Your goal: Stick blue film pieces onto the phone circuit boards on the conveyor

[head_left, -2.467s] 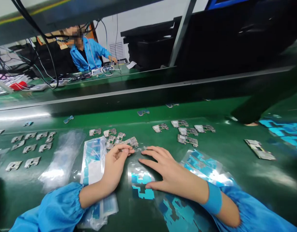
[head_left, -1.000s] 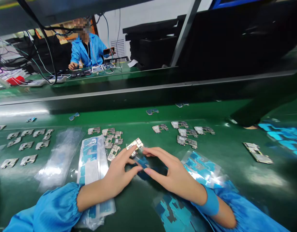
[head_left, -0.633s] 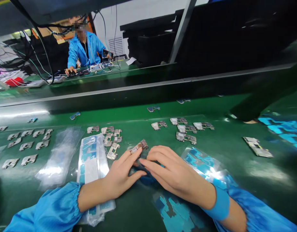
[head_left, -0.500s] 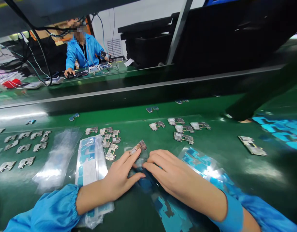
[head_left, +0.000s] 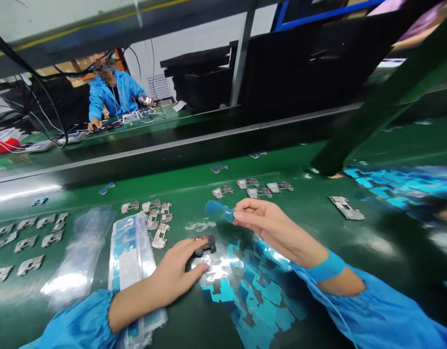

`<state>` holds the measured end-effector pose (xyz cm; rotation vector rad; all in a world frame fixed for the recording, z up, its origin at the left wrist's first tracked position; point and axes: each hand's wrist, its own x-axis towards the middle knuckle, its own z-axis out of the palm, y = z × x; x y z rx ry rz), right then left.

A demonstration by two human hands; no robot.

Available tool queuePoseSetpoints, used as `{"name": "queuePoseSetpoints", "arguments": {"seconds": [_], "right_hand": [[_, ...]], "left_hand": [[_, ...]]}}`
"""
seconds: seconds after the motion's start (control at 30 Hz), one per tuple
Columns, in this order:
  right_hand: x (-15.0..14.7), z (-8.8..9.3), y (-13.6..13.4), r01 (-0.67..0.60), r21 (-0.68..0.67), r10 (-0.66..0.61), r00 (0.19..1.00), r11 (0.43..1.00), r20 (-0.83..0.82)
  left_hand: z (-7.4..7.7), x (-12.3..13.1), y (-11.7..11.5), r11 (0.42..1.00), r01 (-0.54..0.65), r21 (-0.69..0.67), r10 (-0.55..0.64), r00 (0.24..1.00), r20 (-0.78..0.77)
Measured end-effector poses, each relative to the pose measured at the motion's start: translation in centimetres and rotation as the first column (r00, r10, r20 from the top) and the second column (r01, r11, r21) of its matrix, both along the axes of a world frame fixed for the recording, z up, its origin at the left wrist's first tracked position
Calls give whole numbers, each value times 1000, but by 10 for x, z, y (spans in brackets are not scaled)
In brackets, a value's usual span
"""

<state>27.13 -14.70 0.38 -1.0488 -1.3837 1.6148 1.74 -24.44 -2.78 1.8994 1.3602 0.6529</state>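
My left hand lies with its fingers stretched out, fingertips resting on a small circuit board on the bench; the thumb stands apart. Under and around that board is a clear plastic sheet, with a cut blue film piece on its near end. My right hand is raised above the bench, up and right of the board. Its thumb and fingers pinch a piece of blue film, whose free end points left. More blue film pieces lie in a spread below my right wrist.
Several boards lie at the left, the centre and the back. Plastic-wrapped blue film is beside my left forearm. A single board lies right. A green post rises there. Across the bench sits a co-worker.
My right hand has lifted up and right from beside the left hand, and blue film now shows in its pinch. My left hand stays at the board. The view has shifted.
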Motion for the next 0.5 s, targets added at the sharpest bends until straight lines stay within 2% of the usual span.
{"name": "queuePoseSetpoints", "arguments": {"seconds": [0.1,0.17,0.3,0.5], "right_hand": [[-10,-10,-5,-40,-125,31,997,991,-77],[-15,-13,-11,-75,-200,52,992,977,-119],[-18,-18,-16,-131,-313,78,981,941,-176],[-38,-33,-14,-143,-319,65,968,937,-242]], "left_hand": [[2,2,5,986,-157,-57,163,978,130],[2,4,6,964,-221,-146,252,936,244],[2,8,10,914,-166,-371,346,795,499],[0,-1,8,855,-188,-484,467,685,559]]}}
